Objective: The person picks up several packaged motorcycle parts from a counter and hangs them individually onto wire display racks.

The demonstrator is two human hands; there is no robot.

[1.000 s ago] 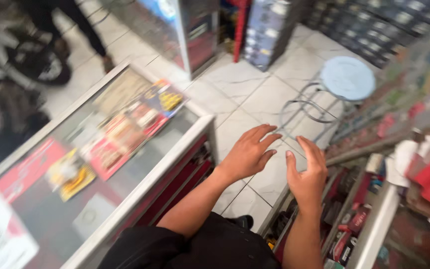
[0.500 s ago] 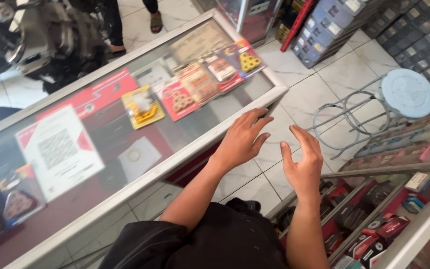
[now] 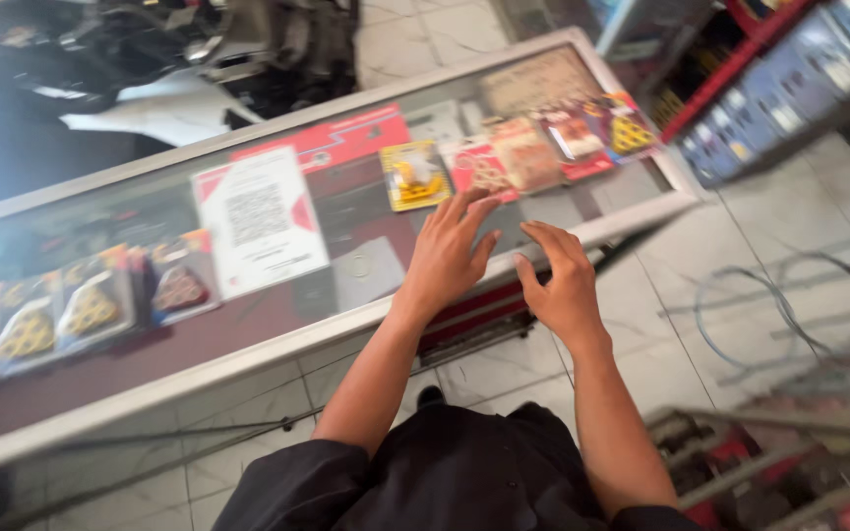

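Observation:
My left hand (image 3: 450,254) hovers with fingers spread over the near edge of a glass display counter (image 3: 248,364), holding nothing. My right hand (image 3: 561,280) is beside it, fingers curled and apart, empty, over the counter's front corner. Under the glass near the hands lie a yellow packet (image 3: 415,175), red packets (image 3: 489,162) and a white sheet with a printed square code (image 3: 260,221). Black sleeves cover my upper arms at the bottom of the view.
A parked motorbike (image 3: 179,49) stands beyond the counter. Blue boxes fill a red shelf (image 3: 779,88) at top right. A round wire stool frame (image 3: 789,305) sits on the tiled floor at right. A red rack (image 3: 779,472) is at bottom right.
The view has swung left onto the counter. Both hands have moved from above the floor to over the counter's front edge, still empty.

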